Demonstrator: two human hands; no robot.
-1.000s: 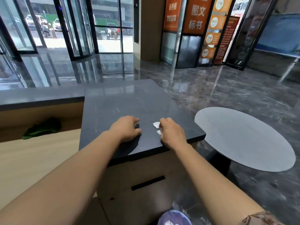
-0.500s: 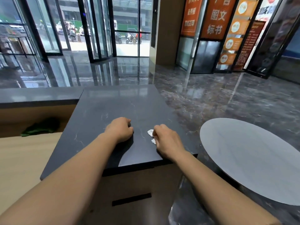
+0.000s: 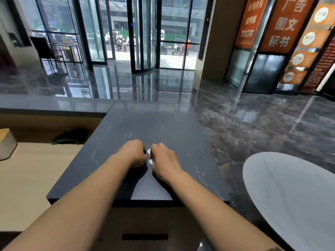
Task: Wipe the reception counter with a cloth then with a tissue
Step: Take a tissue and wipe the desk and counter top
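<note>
The reception counter [image 3: 163,124] is a dark grey marble slab stretching away in front of me. Both hands rest on its middle, close together. My right hand [image 3: 164,161] is closed over a crumpled white tissue [image 3: 149,156], of which only small bits show at the thumb side. My left hand [image 3: 134,153] is curled into a loose fist just left of the tissue, almost touching the right hand; I cannot see anything in it. A green cloth [image 3: 69,137] lies bunched on the lower wooden desk, under the raised ledge to the left.
A light wooden desk surface [image 3: 27,178] lies lower on the left, with a pale box [image 3: 6,145] at its far left edge. A round grey table [image 3: 293,196] stands to the right. Glossy dark floor, glass doors and orange signs lie beyond.
My hands have slid forward along the counter and drawn closer together, the right one keeping the tissue. The view has tilted up and shifted left.
</note>
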